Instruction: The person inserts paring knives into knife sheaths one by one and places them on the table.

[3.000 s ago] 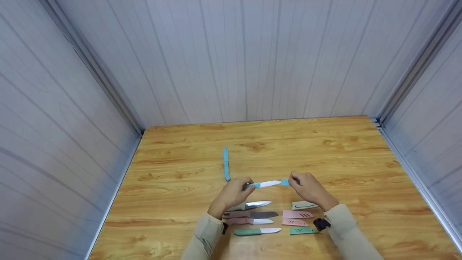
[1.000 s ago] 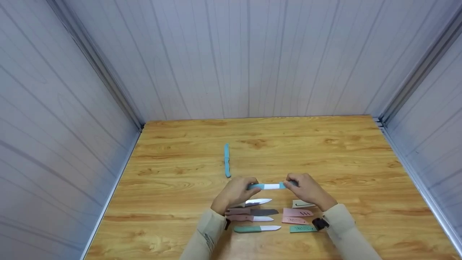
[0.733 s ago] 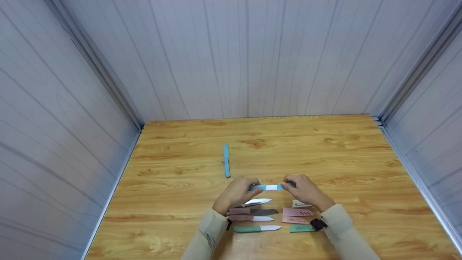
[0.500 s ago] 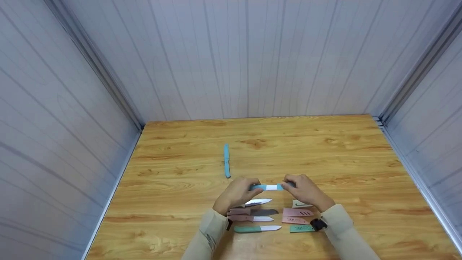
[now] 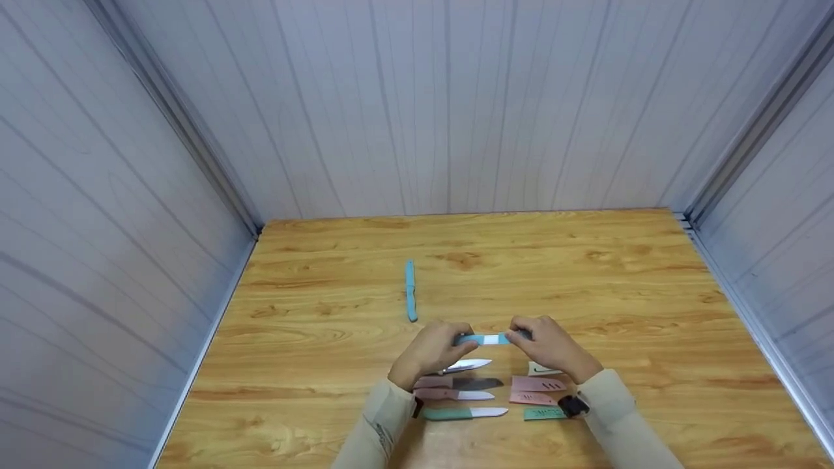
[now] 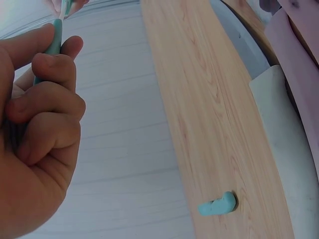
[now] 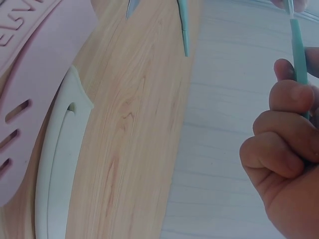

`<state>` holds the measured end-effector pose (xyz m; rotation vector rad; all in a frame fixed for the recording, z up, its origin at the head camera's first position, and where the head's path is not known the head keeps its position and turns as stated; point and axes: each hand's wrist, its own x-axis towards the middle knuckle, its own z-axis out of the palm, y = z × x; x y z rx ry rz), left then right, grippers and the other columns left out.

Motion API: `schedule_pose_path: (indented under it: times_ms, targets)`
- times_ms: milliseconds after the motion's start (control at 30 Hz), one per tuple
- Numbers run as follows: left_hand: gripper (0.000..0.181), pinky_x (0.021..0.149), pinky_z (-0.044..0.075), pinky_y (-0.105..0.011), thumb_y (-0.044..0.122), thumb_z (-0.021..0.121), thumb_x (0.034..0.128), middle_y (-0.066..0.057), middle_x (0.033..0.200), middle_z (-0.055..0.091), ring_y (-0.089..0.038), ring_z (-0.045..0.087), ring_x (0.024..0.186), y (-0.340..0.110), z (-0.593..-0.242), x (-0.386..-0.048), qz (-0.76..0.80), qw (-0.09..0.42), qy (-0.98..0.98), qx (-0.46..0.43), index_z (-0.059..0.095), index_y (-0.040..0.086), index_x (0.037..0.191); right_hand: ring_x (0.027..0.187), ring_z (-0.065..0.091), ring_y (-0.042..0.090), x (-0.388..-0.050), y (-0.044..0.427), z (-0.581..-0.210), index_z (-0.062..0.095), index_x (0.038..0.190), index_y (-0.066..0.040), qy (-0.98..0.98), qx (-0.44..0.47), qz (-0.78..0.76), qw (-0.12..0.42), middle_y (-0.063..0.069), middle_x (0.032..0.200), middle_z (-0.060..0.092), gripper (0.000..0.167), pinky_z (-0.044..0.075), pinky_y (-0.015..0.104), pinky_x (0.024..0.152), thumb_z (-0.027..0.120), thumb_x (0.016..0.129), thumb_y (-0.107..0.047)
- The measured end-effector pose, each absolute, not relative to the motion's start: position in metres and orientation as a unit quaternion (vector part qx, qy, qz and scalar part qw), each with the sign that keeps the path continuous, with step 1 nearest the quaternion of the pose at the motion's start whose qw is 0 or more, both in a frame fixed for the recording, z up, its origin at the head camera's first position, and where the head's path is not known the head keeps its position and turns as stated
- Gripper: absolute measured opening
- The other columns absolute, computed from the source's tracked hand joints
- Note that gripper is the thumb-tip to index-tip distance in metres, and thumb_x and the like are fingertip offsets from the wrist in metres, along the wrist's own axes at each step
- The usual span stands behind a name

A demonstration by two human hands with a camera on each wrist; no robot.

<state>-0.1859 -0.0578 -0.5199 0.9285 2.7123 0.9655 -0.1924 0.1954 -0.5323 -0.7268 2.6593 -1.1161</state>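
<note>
My left hand [image 5: 431, 352] grips the blue handle [image 6: 57, 40] of a paring knife, its fingers curled round it. From the right, my right hand [image 5: 555, 346] pinches a blue blade sheath [image 7: 298, 52]. Between the hands a short stretch of white blade [image 5: 491, 339] shows; the rest of the blade is inside the sheath. Both are held above the table, roughly in line. Beyond the left hand lies another blue knife [image 5: 410, 291] with its sheath on. Most of the held handle is hidden by the fingers.
Nearer me lie bare knives: one with a silver blade [image 5: 470, 365], one with a dark blade [image 5: 477, 383], a pink-handled one [image 5: 436, 393] and a green-handled one [image 5: 448, 413]. Right of them are a white sheath [image 5: 543, 369], pink sheaths [image 5: 534, 383] and a green sheath [image 5: 543, 414].
Three seconds ago nearly the whole white blade showed, its tip at the sheath's mouth. The hands have since drawn closer and the blade has slid into the sheath, only slightly in the last half second.
</note>
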Motion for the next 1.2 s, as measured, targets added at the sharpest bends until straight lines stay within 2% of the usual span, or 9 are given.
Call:
schedule_pose_path:
  times_ms: [133, 367, 467, 733, 1033, 1200]
  targets:
    - [0.025, 0.063, 0.044, -0.022, 0.034, 0.056, 0.0958, 0.008, 0.082, 0.063, -0.003, 0.052, 0.065, -0.0564, -0.5208, -0.186, 0.318, 0.056, 0.895, 0.308, 0.068, 0.013, 0.102, 0.049, 0.035, 0.005, -0.1919, 0.1951, -0.533, 0.063, 0.088, -0.013, 0.888, -0.245, -0.379, 0.083, -0.009, 0.059, 0.044, 0.032, 0.033, 0.023, 0.047, 0.049, 0.097, -0.041]
    - [0.024, 0.062, 0.044, -0.023, 0.034, 0.056, 0.0957, 0.006, 0.083, 0.064, -0.005, 0.052, 0.065, -0.0548, -0.5214, -0.186, 0.316, 0.055, 0.896, 0.308, 0.068, 0.013, 0.101, 0.049, 0.035, 0.005, -0.1922, 0.1945, -0.5338, 0.062, 0.086, -0.017, 0.89, -0.246, -0.375, 0.078, -0.009, 0.059, 0.044, 0.03, 0.033, 0.023, 0.048, 0.05, 0.097, -0.042]
    - [0.024, 0.061, 0.043, -0.022, 0.033, 0.056, 0.0957, 0.006, 0.083, 0.064, -0.005, 0.051, 0.064, -0.0537, -0.5212, -0.1861, 0.315, 0.055, 0.895, 0.31, 0.068, 0.013, 0.101, 0.049, 0.035, 0.005, -0.1925, 0.1944, -0.5334, 0.063, 0.086, -0.013, 0.89, -0.249, -0.374, 0.079, -0.009, 0.059, 0.042, 0.033, 0.033, 0.023, 0.047, 0.05, 0.097, -0.041]
    - [0.022, 0.059, 0.041, -0.021, 0.032, 0.056, 0.0959, 0.007, 0.078, 0.062, -0.005, 0.048, 0.059, -0.0516, -0.5214, -0.1862, 0.316, 0.053, 0.894, 0.314, 0.067, 0.013, 0.099, 0.049, 0.034, 0.005, -0.1926, 0.1942, -0.5308, 0.06, 0.084, -0.012, 0.894, -0.254, -0.359, 0.083, -0.01, 0.058, 0.039, 0.034, 0.032, 0.023, 0.048, 0.05, 0.097, -0.041]
    - [0.025, 0.062, 0.044, -0.022, 0.034, 0.055, 0.0961, 0.007, 0.084, 0.065, -0.002, 0.052, 0.064, -0.0497, -0.5235, -0.1861, 0.316, 0.053, 0.895, 0.311, 0.068, 0.013, 0.102, 0.049, 0.033, 0.004, -0.1922, 0.1945, -0.5305, 0.057, 0.081, -0.017, 0.895, -0.263, -0.351, 0.079, -0.01, 0.058, 0.038, 0.028, 0.032, 0.023, 0.048, 0.05, 0.098, -0.038]
    - [0.025, 0.063, 0.044, -0.021, 0.034, 0.055, 0.0961, 0.007, 0.083, 0.065, -0.002, 0.053, 0.065, -0.0485, -0.5234, -0.1867, 0.317, 0.051, 0.894, 0.312, 0.069, 0.013, 0.101, 0.048, 0.031, 0.004, -0.1923, 0.1949, -0.5317, 0.057, 0.081, -0.013, 0.893, -0.272, -0.351, 0.074, -0.01, 0.057, 0.036, 0.031, 0.033, 0.023, 0.049, 0.049, 0.099, -0.037]
